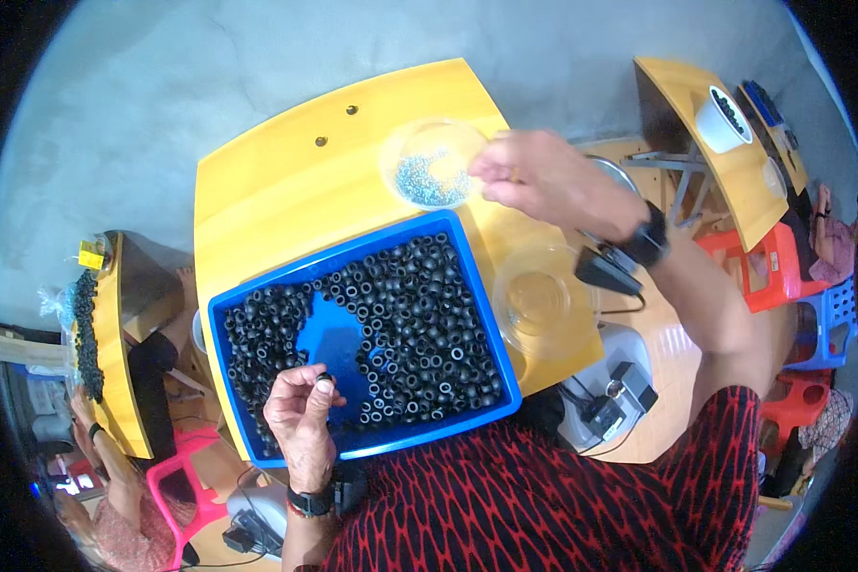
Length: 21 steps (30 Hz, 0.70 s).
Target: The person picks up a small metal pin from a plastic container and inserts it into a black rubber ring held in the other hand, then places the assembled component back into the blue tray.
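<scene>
- Our left fingers (324, 387) pinched a black ring (325, 377)
- Beads (427, 181) in a clear bowl (445, 136) lay left of our nearer right fingers (492, 175), whose hold we couldn't tell

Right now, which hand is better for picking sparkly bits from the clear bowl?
Probably the right hand: it is at the edge of the clear bowl, close to the sparkly bits, though I can't tell if it holds any. The left hand is over the blue tray, pinching a black piece.

Glossy blue plastic tray (338, 334) in my remote view, matt black rings (419, 324), smooth clear plastic bowl (448, 138), wood-grained table (267, 200)
</scene>
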Each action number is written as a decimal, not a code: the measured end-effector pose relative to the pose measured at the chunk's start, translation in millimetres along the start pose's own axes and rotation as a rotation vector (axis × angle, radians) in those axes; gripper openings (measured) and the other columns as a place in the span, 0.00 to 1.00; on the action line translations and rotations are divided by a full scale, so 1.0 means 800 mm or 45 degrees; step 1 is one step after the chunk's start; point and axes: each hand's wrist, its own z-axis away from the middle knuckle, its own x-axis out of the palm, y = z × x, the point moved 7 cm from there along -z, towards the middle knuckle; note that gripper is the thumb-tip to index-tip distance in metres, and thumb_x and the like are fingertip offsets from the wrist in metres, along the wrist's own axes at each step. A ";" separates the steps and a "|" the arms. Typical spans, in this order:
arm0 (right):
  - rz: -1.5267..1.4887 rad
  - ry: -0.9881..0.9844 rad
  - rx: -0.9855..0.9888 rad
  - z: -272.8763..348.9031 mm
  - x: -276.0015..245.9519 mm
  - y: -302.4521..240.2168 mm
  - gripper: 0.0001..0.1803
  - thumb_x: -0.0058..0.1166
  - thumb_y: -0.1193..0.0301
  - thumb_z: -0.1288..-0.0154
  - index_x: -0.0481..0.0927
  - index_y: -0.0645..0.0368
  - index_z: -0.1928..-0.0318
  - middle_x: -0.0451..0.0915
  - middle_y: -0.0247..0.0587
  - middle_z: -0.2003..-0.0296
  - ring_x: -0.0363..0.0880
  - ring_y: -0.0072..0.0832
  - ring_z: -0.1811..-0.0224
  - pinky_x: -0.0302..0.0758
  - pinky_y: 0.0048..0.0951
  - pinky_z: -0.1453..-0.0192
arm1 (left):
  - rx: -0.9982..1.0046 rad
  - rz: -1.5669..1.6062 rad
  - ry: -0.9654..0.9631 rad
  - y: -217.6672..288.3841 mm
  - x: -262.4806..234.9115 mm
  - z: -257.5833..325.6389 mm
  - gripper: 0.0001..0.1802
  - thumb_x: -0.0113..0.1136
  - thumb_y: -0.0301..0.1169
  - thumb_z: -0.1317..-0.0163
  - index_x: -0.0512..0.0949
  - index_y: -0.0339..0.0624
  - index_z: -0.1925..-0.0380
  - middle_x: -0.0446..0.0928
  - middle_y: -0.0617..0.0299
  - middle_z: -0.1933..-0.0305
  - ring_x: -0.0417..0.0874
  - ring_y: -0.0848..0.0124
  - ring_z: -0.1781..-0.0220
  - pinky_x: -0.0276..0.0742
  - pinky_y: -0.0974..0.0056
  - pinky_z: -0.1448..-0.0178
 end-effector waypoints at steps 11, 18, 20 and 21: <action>0.227 -0.534 -0.103 -0.106 0.100 0.016 0.21 0.64 0.77 0.48 0.83 0.62 0.51 0.85 0.52 0.61 0.84 0.43 0.58 0.78 0.38 0.53 | -0.027 0.048 0.053 0.003 -0.006 0.002 0.10 0.68 0.27 0.37 0.78 0.37 0.59 0.80 0.63 0.64 0.80 0.75 0.70 0.83 0.67 0.65; 0.276 -0.499 -0.078 -0.106 0.110 0.023 0.14 0.62 0.78 0.49 0.80 0.62 0.59 0.80 0.52 0.56 0.78 0.48 0.50 0.74 0.40 0.48 | -0.054 0.057 0.051 0.002 -0.004 0.003 0.10 0.68 0.27 0.38 0.79 0.36 0.60 0.80 0.63 0.64 0.81 0.76 0.69 0.83 0.66 0.64; 0.236 -0.557 0.007 -0.106 0.112 0.026 0.16 0.63 0.79 0.49 0.78 0.62 0.58 0.77 0.50 0.54 0.76 0.49 0.47 0.72 0.40 0.44 | -0.057 0.059 0.050 0.003 -0.004 0.002 0.10 0.68 0.27 0.38 0.79 0.36 0.60 0.80 0.63 0.64 0.81 0.76 0.69 0.83 0.67 0.64; 0.242 -0.557 0.015 -0.106 0.111 0.025 0.15 0.63 0.79 0.49 0.78 0.62 0.58 0.78 0.50 0.55 0.76 0.49 0.48 0.73 0.40 0.45 | -0.058 0.058 0.052 0.002 -0.005 0.002 0.10 0.68 0.27 0.38 0.79 0.36 0.60 0.80 0.63 0.64 0.81 0.76 0.69 0.83 0.67 0.64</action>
